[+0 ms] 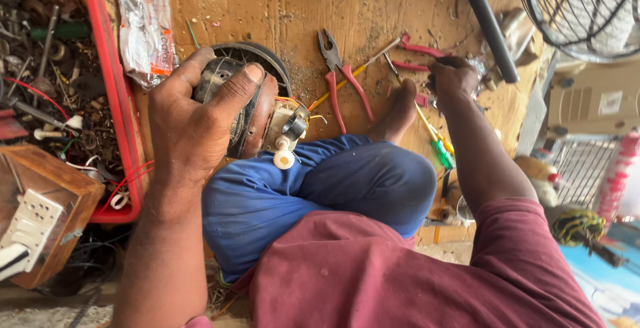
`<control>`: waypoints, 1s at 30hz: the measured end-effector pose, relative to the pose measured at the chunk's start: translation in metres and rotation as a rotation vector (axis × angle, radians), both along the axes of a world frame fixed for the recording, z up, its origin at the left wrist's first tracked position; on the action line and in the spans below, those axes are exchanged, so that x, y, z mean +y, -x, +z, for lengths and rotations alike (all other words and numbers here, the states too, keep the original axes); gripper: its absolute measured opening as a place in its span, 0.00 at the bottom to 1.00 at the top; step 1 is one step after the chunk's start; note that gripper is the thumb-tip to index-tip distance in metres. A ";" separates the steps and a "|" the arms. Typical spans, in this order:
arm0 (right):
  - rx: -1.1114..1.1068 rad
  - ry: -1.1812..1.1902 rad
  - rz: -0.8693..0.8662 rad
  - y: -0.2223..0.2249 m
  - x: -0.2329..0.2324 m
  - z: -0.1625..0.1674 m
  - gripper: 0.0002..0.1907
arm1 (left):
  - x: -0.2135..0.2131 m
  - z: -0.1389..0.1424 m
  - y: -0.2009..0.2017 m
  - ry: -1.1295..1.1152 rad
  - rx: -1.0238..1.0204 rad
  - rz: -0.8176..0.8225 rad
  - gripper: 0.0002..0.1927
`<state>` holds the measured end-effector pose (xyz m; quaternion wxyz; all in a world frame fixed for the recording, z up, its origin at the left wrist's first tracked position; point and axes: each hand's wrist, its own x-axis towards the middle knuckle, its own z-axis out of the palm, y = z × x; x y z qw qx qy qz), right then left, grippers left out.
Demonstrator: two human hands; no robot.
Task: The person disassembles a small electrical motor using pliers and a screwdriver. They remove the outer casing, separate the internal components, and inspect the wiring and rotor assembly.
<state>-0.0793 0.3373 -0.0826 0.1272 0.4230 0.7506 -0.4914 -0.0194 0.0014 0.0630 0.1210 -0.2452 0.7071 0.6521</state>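
Note:
My left hand (193,118) grips a round black fan motor (248,105) with a white gearbox and knob at its lower end, held over my blue-trousered knee. My right hand (453,78) reaches far out across the wooden board, its fingers closed among small metal parts and tools beside red-handled cutters (417,58); what it holds I cannot tell. Red-handled pliers (340,78) and a long screwdriver (360,68) lie on the board between the two hands. My bare foot (399,111) rests near the pliers.
A red crate (117,95) of screws, wires and scrap parts stands at the left, with a wooden switch box (40,215) below it. A plastic bag (147,21) lies at the top. A black pipe (487,21) and wire fan guard (580,8) sit top right. Green-yellow screwdrivers (440,145) lie by my knee.

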 end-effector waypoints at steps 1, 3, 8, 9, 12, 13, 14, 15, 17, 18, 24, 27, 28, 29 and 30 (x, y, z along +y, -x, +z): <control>-0.027 -0.059 0.018 0.003 0.000 -0.004 0.10 | 0.001 0.001 0.003 0.069 0.024 -0.017 0.08; -0.080 -0.133 0.039 0.010 0.000 -0.008 0.10 | 0.004 0.001 0.007 0.053 -0.001 0.021 0.11; -0.090 0.025 0.035 0.012 0.010 -0.012 0.08 | 0.006 -0.004 0.012 0.140 -0.081 0.019 0.15; -0.017 -0.041 0.111 0.011 0.008 -0.011 0.07 | 0.007 -0.008 0.013 0.189 -0.103 0.015 0.16; 0.190 -0.145 0.367 0.001 -0.004 -0.002 0.06 | -0.002 -0.020 0.009 0.269 -0.103 -0.028 0.29; 0.245 -0.113 0.473 -0.004 -0.015 -0.001 0.07 | -0.006 -0.024 0.006 0.286 -0.091 -0.049 0.35; 0.178 -0.125 0.656 -0.011 -0.030 -0.001 0.10 | -0.014 -0.027 0.001 0.250 0.039 -0.194 0.42; 0.116 -0.135 0.839 -0.018 -0.047 -0.002 0.14 | -0.027 -0.028 -0.004 0.216 0.170 -0.339 0.49; -0.115 -0.256 1.146 -0.030 -0.084 -0.007 0.21 | -0.043 -0.035 -0.016 0.236 0.346 -0.515 0.58; -0.165 -0.284 1.152 -0.037 -0.096 -0.007 0.25 | -0.049 -0.040 -0.022 0.284 0.390 -0.545 0.59; -0.239 -0.379 1.217 -0.048 -0.118 -0.009 0.27 | -0.063 -0.057 -0.053 0.359 0.599 -0.544 0.69; -0.223 -0.374 1.201 -0.048 -0.117 -0.007 0.27 | -0.069 -0.050 -0.063 0.334 0.530 -0.610 0.76; -0.205 -0.381 1.195 -0.047 -0.116 -0.006 0.24 | -0.070 -0.048 -0.065 0.314 0.493 -0.641 0.78; -0.187 -0.395 1.183 -0.045 -0.114 -0.003 0.22 | -0.068 -0.047 -0.067 0.355 0.518 -0.639 0.79; -0.257 -0.309 1.108 -0.043 -0.111 -0.001 0.21 | -0.067 -0.047 -0.069 0.391 0.544 -0.636 0.79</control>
